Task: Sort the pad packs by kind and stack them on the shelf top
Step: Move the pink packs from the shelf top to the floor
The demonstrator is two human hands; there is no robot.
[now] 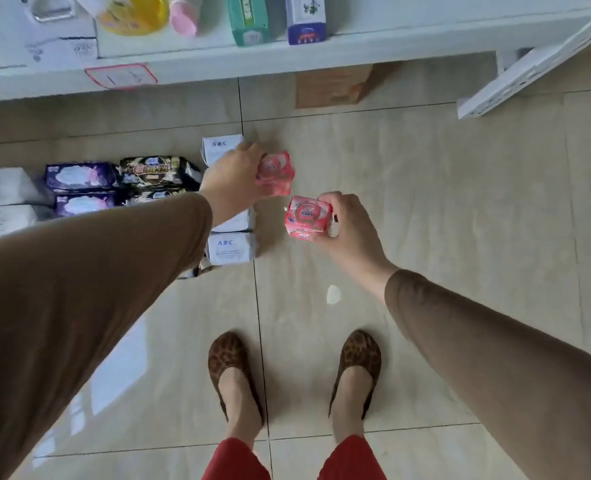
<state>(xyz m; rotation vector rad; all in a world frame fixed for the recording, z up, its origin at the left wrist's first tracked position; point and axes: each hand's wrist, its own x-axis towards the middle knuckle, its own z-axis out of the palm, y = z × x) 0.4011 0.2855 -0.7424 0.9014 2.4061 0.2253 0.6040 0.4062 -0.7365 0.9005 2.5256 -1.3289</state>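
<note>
My left hand grips a small pink pad pack, held above the floor. My right hand grips a second pink pad pack a little lower and to the right. On the floor tiles to the left lie white packs marked ABC, black packs, purple packs and white packs. The white shelf top runs across the upper part of the view.
On the shelf stand a green pack, a white-and-blue box, a yellow bag and a pink bottle. A brown carton sits under the shelf. A white shelf board leans at the right. My feet stand on the tiles below.
</note>
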